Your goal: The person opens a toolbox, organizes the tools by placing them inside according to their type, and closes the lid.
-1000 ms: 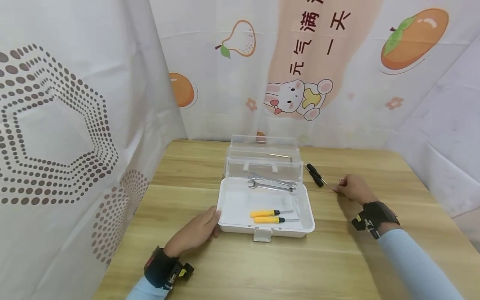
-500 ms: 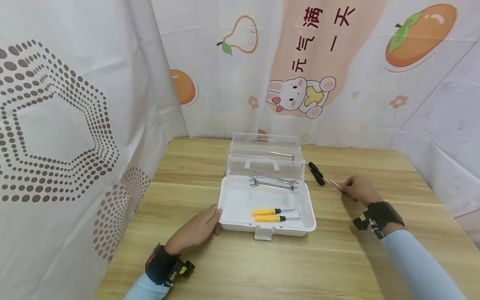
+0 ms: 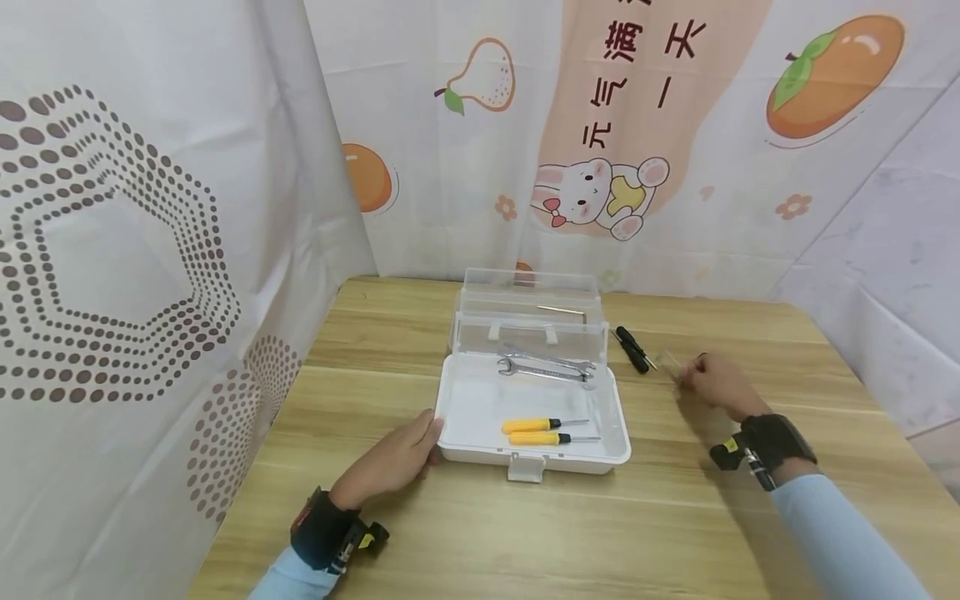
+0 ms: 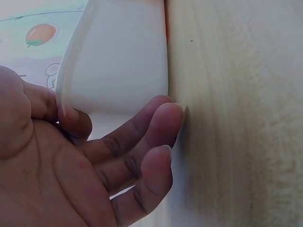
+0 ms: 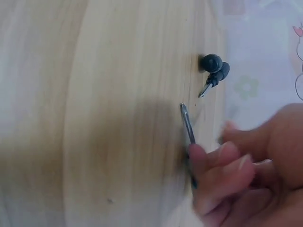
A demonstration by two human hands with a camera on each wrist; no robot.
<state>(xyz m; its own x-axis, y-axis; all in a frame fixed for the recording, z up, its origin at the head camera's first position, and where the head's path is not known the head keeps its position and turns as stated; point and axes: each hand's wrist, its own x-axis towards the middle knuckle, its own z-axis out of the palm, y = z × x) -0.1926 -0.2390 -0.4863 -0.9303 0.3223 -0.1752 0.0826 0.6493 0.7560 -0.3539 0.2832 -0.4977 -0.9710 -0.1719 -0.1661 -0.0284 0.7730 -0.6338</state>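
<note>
An open white toolbox (image 3: 468,396) with a clear lid stands on the wooden table. My left hand (image 3: 397,457) holds its near left corner, fingertips (image 4: 75,122) at the rim and the other fingers curled below, close to the tabletop. Inside lie two yellow-handled screwdrivers (image 3: 531,438) and, toward the back, metal open-end wrenches (image 3: 543,372). To the right of the box, my right hand (image 3: 718,383) pinches a slim metal rod (image 5: 188,124); its other end is hidden behind the fingers, so I cannot tell its kind. Two black-handled screwdrivers (image 3: 632,350) lie just beyond its tip.
An L-shaped hex key (image 3: 561,311) shows at the clear lid (image 3: 525,292). The box's front latch (image 3: 527,468) hangs down toward me. A printed curtain (image 3: 435,225) rises behind the table, and a dotted one (image 3: 247,208) hangs along the left side.
My right hand has shifted slightly right, and the slim rod at its fingertips has swung and now looks blurred in the head view. The left hand and toolbox stay put.
</note>
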